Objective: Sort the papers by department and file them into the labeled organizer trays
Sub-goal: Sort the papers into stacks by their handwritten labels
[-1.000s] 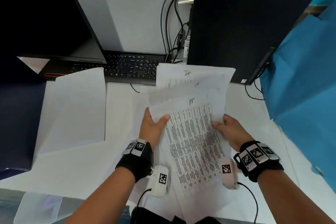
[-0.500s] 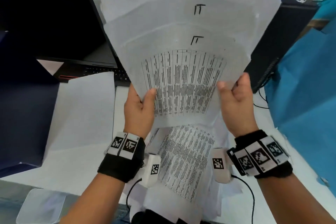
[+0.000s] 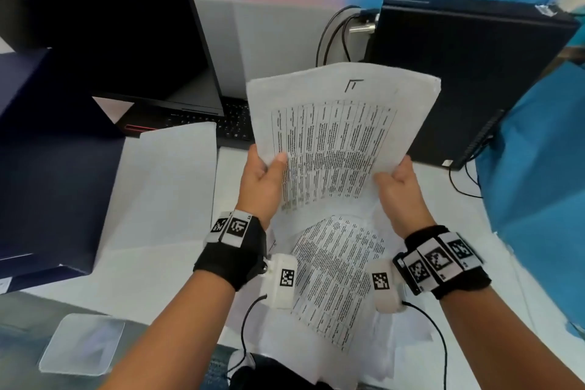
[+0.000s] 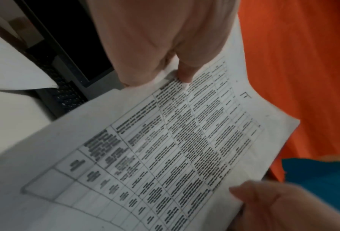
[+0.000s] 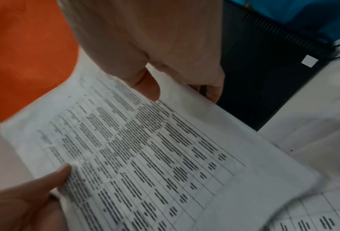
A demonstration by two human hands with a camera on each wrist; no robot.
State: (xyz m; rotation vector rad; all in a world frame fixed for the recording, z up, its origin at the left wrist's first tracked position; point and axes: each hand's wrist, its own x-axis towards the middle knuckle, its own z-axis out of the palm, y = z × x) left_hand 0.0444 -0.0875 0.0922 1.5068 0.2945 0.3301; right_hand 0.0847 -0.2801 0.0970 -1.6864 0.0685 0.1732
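The held sheet [image 3: 342,136], a printed table with a handwritten mark near its far edge, is lifted off the worktop [image 3: 152,263] and tilted up toward the head camera, its long axis running near to far. It hangs between the two hands by its near corners. The left hand [image 3: 262,174] pinches the near-left edge, thumb on the printed face and fingers behind; the right hand [image 3: 399,187] pinches the near-right edge the same way, as the right wrist view shows with the thumb [image 5: 145,84] pressed on the text. So both hands are closed on this one paper, and neither is free.

Directly beneath it, nearer the body, more printed papers [image 3: 335,282] lie flat on the worktop. A blank-looking sheet [image 3: 167,180] lies to the left, partly over the keyboard [image 3: 234,123]. No labeled tray is plainly visible; the dark box-like shape [image 3: 53,161] at the far left may be the organizer, though I cannot tell. If so, the paper would have to travel leftward, and the left hand is the nearer one to carry it.
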